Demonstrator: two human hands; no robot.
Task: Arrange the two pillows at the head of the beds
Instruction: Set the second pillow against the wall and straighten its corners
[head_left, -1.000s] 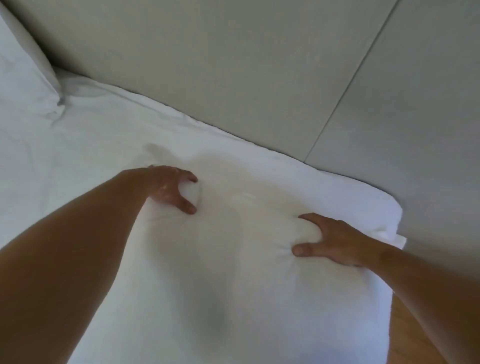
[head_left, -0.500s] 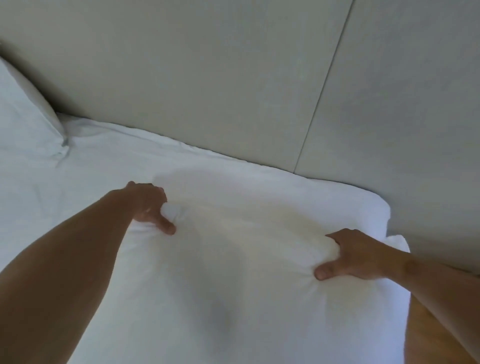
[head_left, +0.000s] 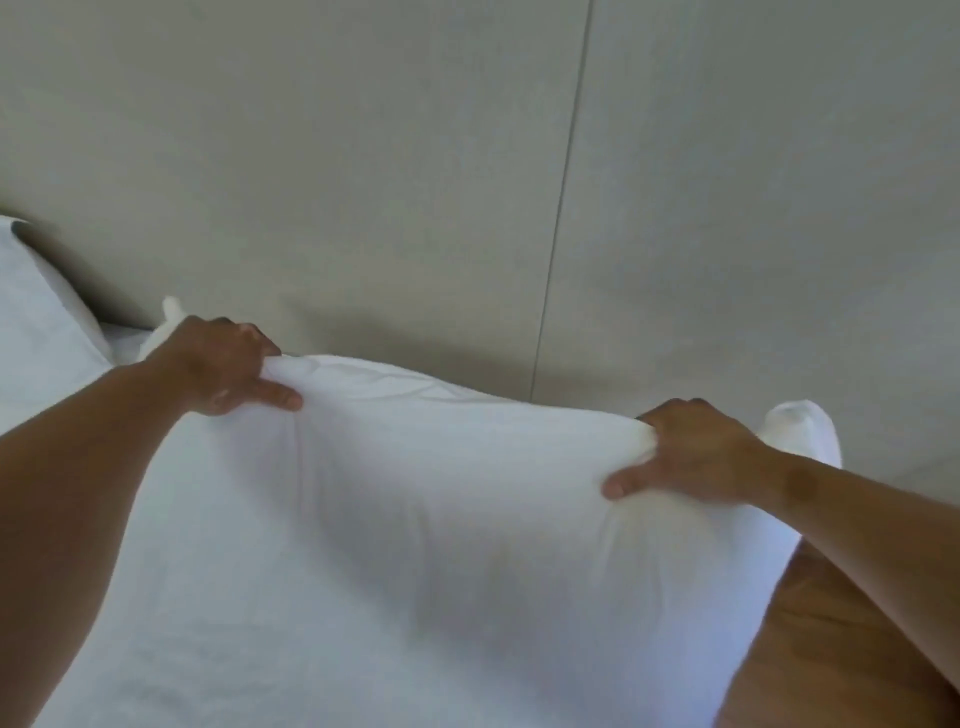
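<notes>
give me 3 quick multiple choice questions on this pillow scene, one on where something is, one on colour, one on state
1. Where is the second pillow?
A. far left, against the headboard
B. on the floor
C. under the right arm

2. What colour is the held pillow?
A. grey
B. white
C. brown

3. How are the hands placed?
A. both open and clear of it
B. only one touching
C. both gripping its top edge

Answers:
1 A, it shows at the left edge by the headboard.
2 B, its case is plain white.
3 C, the left hand and right hand each pinch bunched fabric.
</notes>
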